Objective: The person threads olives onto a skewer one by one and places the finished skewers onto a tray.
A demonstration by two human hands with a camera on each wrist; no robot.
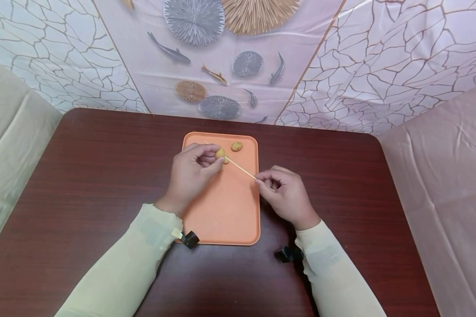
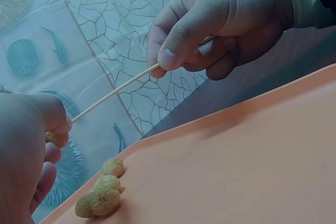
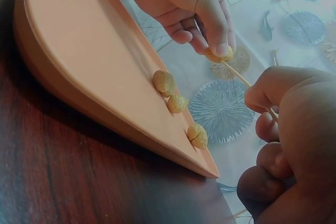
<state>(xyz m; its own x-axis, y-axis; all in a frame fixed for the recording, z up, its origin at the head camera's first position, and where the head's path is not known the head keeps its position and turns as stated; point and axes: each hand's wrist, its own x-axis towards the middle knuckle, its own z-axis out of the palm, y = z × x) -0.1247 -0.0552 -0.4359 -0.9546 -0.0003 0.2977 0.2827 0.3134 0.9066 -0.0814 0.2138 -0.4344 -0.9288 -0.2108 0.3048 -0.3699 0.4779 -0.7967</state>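
Between thumb and fingers, my left hand (image 1: 194,171) pinches a small wrinkled yellow-brown ball (image 1: 220,153) above the far part of an orange tray (image 1: 222,211). My right hand (image 1: 287,193) grips a thin wooden skewer (image 1: 241,168), which runs slantwise up to the ball. In the head view a pale tip shows past the left fingers, in line with the skewer. The right wrist view shows the skewer meeting the held ball (image 3: 224,55), which the left thumb partly covers. Several similar balls (image 3: 164,82) lie on the tray near its far edge.
The tray has a raised rim (image 1: 258,207) and lies on a dark red-brown wooden table (image 1: 115,176). Patterned cloth (image 1: 206,83) hangs behind the table, with plain pale cloth (image 1: 440,176) at the sides. A small black camera (image 1: 190,240) sits at each wrist.
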